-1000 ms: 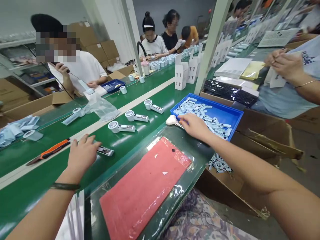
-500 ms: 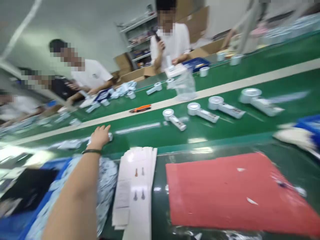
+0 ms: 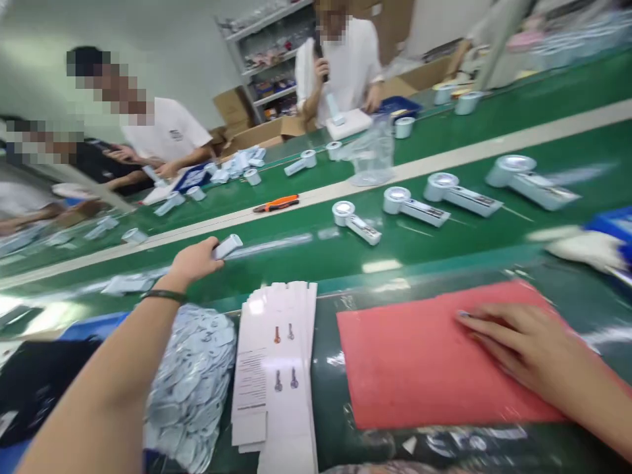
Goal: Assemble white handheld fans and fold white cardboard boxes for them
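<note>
My left hand [image 3: 196, 260] reaches over the green belt, its fingers closed on a pale plastic handle part [image 3: 228, 247] that sticks out to the right. My right hand [image 3: 526, 349] is low over the red sheet [image 3: 405, 368]. Its fingers are pressed together, with a tiny shiny bit at the tips too small to name. Beyond the sheet, several pale round-headed plastic housings [image 3: 417, 209] lie in a row on the belt. Left of the sheet is a stack of printed white cards [image 3: 289, 355], beside a bag of small pale pieces [image 3: 192, 388].
Orange-handled pliers [image 3: 277, 203] lie by the belt's pale centre strip [image 3: 197, 235]. A clear plastic bag [image 3: 374, 155] stands there too. Blue bins flank the bench, a white glove [image 3: 585, 249] by the right one [image 3: 617, 227]. Co-workers [image 3: 340, 72] sit across the belt.
My left hand has lifted slightly with the handle part, which now shows clearly. My right hand has come into view over the red sheet. White scraps on the sheet are gone from sight.
</note>
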A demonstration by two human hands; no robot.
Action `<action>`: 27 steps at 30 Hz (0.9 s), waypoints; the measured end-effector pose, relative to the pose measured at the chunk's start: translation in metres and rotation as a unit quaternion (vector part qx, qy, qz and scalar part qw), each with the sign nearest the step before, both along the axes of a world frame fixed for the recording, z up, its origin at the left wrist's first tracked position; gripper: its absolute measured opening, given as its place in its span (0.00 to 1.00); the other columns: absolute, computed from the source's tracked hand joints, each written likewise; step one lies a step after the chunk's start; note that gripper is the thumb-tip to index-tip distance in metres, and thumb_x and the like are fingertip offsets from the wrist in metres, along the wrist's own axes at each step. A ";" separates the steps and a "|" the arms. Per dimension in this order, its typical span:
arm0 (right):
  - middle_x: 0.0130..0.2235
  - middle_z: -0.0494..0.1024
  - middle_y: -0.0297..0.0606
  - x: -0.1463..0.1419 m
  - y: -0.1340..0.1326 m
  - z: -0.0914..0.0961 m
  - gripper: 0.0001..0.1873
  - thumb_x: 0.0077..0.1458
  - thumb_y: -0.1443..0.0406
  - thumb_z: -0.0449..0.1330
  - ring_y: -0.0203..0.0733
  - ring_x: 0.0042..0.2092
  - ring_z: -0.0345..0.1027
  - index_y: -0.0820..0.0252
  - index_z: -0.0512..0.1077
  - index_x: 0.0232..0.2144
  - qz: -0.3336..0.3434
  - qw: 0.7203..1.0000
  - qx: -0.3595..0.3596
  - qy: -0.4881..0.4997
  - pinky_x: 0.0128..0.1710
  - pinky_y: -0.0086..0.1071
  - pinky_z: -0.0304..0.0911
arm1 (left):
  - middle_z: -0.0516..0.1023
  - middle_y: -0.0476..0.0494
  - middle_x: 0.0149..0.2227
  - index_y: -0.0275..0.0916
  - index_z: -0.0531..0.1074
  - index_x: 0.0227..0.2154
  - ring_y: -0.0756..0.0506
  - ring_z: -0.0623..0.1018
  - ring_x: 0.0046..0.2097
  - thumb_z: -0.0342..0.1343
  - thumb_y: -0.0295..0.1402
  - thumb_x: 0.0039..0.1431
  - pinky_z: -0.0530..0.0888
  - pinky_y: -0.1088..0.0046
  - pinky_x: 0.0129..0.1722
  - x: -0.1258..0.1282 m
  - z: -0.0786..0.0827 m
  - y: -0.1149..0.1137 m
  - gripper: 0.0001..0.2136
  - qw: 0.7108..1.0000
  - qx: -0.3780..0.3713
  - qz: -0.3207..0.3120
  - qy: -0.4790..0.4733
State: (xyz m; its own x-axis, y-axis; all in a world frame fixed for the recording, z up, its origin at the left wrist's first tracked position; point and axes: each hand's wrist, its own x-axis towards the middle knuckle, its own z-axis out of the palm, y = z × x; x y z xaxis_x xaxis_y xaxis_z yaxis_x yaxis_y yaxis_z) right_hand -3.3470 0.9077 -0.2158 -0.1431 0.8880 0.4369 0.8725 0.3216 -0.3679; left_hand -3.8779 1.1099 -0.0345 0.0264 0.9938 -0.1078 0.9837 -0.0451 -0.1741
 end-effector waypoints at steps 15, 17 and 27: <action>0.46 0.83 0.39 -0.025 -0.018 0.062 0.13 0.66 0.64 0.55 0.49 0.46 0.76 0.53 0.79 0.45 -0.085 0.979 -0.118 0.142 0.47 0.41 0.69 | 0.77 0.39 0.44 0.44 0.78 0.47 0.37 0.75 0.47 0.66 0.43 0.61 0.73 0.57 0.46 0.247 -0.103 -0.149 0.15 0.866 0.030 -0.446 -0.226; 0.46 0.83 0.39 -0.034 -0.020 0.069 0.14 0.66 0.65 0.55 0.47 0.45 0.76 0.54 0.79 0.48 -0.025 0.983 -0.093 0.158 0.45 0.39 0.69 | 0.78 0.40 0.47 0.45 0.78 0.49 0.37 0.76 0.49 0.65 0.40 0.61 0.74 0.56 0.49 0.241 -0.103 -0.152 0.15 0.868 0.015 -0.415 -0.271; 0.41 0.81 0.45 -0.093 -0.014 0.095 0.11 0.65 0.65 0.58 0.49 0.45 0.74 0.60 0.80 0.43 0.079 0.985 -0.150 -0.008 0.43 0.39 0.68 | 0.81 0.44 0.36 0.43 0.77 0.38 0.41 0.80 0.40 0.53 0.39 0.67 0.78 0.63 0.41 0.239 -0.095 -0.156 0.09 0.829 0.021 -0.414 -0.375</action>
